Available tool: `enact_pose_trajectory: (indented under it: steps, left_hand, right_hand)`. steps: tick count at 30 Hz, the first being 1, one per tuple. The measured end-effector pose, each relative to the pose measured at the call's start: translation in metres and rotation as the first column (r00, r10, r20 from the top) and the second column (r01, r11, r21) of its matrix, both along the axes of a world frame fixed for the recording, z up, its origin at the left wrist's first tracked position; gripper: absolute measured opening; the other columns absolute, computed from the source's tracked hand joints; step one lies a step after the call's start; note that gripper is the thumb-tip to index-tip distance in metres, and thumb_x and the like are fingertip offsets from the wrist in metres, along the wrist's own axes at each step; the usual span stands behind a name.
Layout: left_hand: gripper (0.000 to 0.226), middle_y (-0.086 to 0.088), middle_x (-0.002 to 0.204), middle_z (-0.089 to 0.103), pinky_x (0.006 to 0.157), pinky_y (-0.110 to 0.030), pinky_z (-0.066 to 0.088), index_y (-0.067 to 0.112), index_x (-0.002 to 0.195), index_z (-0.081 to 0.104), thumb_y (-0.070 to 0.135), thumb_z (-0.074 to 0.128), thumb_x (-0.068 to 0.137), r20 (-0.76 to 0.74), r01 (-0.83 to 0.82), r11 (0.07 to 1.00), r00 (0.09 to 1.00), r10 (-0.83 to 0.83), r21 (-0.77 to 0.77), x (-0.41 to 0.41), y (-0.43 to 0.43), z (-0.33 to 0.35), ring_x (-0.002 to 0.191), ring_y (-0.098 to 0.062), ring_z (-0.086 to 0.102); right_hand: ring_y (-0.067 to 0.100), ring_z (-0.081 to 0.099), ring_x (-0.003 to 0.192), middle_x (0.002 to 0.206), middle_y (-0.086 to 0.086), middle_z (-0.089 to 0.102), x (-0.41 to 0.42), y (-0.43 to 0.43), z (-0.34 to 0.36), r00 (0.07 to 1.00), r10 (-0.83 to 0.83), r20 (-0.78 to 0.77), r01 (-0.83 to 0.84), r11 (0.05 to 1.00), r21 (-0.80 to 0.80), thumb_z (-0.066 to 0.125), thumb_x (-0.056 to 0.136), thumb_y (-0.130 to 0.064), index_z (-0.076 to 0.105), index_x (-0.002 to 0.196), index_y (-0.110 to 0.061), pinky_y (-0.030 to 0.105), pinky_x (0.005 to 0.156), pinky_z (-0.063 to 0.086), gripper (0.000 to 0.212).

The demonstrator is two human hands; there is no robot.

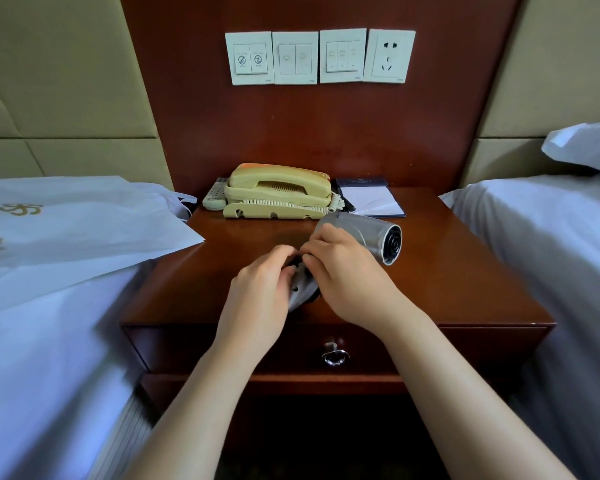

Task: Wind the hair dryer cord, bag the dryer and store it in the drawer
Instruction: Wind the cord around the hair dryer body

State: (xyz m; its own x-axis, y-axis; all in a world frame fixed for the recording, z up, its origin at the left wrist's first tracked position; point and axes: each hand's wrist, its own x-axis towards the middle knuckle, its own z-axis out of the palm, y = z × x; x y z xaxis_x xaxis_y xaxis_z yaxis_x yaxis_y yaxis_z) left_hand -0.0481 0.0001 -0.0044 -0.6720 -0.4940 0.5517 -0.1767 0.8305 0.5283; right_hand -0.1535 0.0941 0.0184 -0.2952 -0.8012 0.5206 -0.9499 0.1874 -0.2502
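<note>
Two beds flank the scene. The left bed (pixel 49 341) and the right bed (pixel 551 254) are both under smooth white sheets, and a soft pillow (pixel 589 147) lies at the far right. Between them we see a glossy reddish wood panel (pixel 326 133) rising on the far wall. Below it stands a bench (pixel 447 271) of the same polished wood, square-edged and reflective.

A flat white bag (pixel 77 230) with gold print lies on the left bed, one corner hanging over the bench's left edge. The drawer (pixel 465 344) in the bench's near face is closed.

A cream plastic telephone (pixel 278 192) with a coiled cord sits at the far edge of the bench.

The hair dryer (pixel 364 230) lies near the middle of the bench. Its matte silver barrel is a short cylinder with a black ribbed end facing right.

Our forearms reach in from the near edge. The left hand (pixel 260 289) has its fingers curled round the grey handle. The right hand (pixel 340 271) has its fingers bent over where the handle meets the barrel, gripping there. Something black shows between the hands, and we cannot tell whether it is the cord.

A white notepad (pixel 374 202) lies to the right of the telephone and a pale remote (pixel 213 197) to its left. A small metal ring pull (pixel 335 355) hangs on the drawer.
</note>
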Motion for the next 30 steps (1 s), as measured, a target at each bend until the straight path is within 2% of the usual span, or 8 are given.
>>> enact_pose_trajectory:
  steps: [2,6,11,16,19,21,25,30]
  left_hand:
    - [0.019,-0.003,0.100,0.069,0.074,-0.037,0.051,0.014,0.109,0.061,0.011,0.050,0.094,0.001,0.000,1.000,1.000,0.000,-0.012,0.000,-0.001,0.000,0.093,-0.028,0.064]
    - [0.021,-0.002,0.107,0.067,0.074,-0.042,0.050,0.017,0.114,0.057,0.015,0.045,0.096,0.043,-0.011,0.996,0.999,0.014,-0.087,0.000,-0.001,0.002,0.094,-0.032,0.064]
    - [0.019,-0.002,0.110,0.064,0.073,-0.047,0.050,0.022,0.113,0.051,0.022,0.039,0.098,0.098,0.009,0.995,0.995,0.001,-0.101,-0.002,-0.006,0.004,0.091,-0.038,0.063]
    - [0.016,0.001,0.106,0.062,0.071,-0.047,0.050,0.022,0.110,0.051,0.022,0.040,0.098,0.130,0.057,0.988,0.991,-0.038,-0.144,0.000,-0.010,0.006,0.088,-0.036,0.062]
    - [0.016,0.000,0.102,0.063,0.071,-0.041,0.049,0.020,0.108,0.055,0.019,0.042,0.097,0.131,0.075,0.991,0.989,-0.061,-0.108,0.001,-0.013,0.009,0.087,-0.031,0.060]
    - [0.018,-0.001,0.101,0.066,0.072,-0.036,0.047,0.019,0.109,0.057,0.017,0.043,0.097,0.133,0.080,0.993,0.989,-0.069,-0.085,0.001,-0.015,0.011,0.089,-0.027,0.061]
    - [0.017,-0.001,0.093,0.068,0.076,-0.043,0.050,0.021,0.107,0.059,0.016,0.045,0.096,0.158,0.130,0.991,0.980,-0.123,-0.037,-0.001,-0.019,0.017,0.088,-0.026,0.062]
    - [0.017,-0.002,0.089,0.066,0.071,-0.045,0.054,0.017,0.105,0.059,0.014,0.046,0.096,0.215,0.213,0.977,0.955,-0.205,-0.014,0.000,-0.025,0.024,0.082,-0.025,0.061]
  right_hand:
    - [0.028,0.052,0.093,0.101,0.011,0.055,-0.001,-0.001,0.000,1.000,0.006,0.005,-0.006,1.000,0.001,0.042,0.096,-0.015,0.066,0.102,-0.002,0.042,0.077,0.046,0.028]
    - [0.026,0.052,0.093,0.101,0.010,0.054,-0.003,0.002,0.001,0.999,0.009,0.031,-0.009,1.000,-0.004,0.042,0.097,-0.013,0.066,0.102,-0.002,0.034,0.077,0.042,0.026]
    - [0.028,0.051,0.093,0.101,0.011,0.054,-0.002,0.000,0.002,1.000,0.006,0.008,-0.007,1.000,0.023,0.040,0.097,-0.014,0.064,0.102,-0.001,0.039,0.080,0.044,0.028]
    - [0.028,0.050,0.094,0.103,0.012,0.055,-0.003,0.002,0.004,1.000,0.007,-0.026,-0.006,0.999,0.045,0.040,0.097,-0.014,0.063,0.102,0.000,0.035,0.080,0.041,0.027]
    - [0.028,0.050,0.094,0.103,0.013,0.055,-0.003,0.000,0.004,1.000,0.011,-0.017,-0.011,0.999,0.045,0.040,0.097,-0.013,0.063,0.102,0.000,0.032,0.080,0.038,0.026]
    - [0.029,0.050,0.093,0.102,0.014,0.054,-0.004,-0.002,0.003,1.000,0.012,-0.002,-0.012,0.999,0.048,0.040,0.098,-0.013,0.062,0.102,0.001,0.033,0.081,0.038,0.027]
    - [0.032,0.050,0.090,0.099,0.016,0.054,-0.005,-0.002,0.002,1.000,0.020,0.004,-0.020,0.999,0.040,0.039,0.097,-0.012,0.061,0.099,0.003,0.041,0.082,0.040,0.027]
    - [0.031,0.049,0.084,0.094,0.016,0.054,-0.005,-0.001,0.000,0.999,0.047,-0.022,-0.047,0.999,0.020,0.036,0.093,-0.013,0.060,0.093,0.003,0.044,0.077,0.042,0.029]
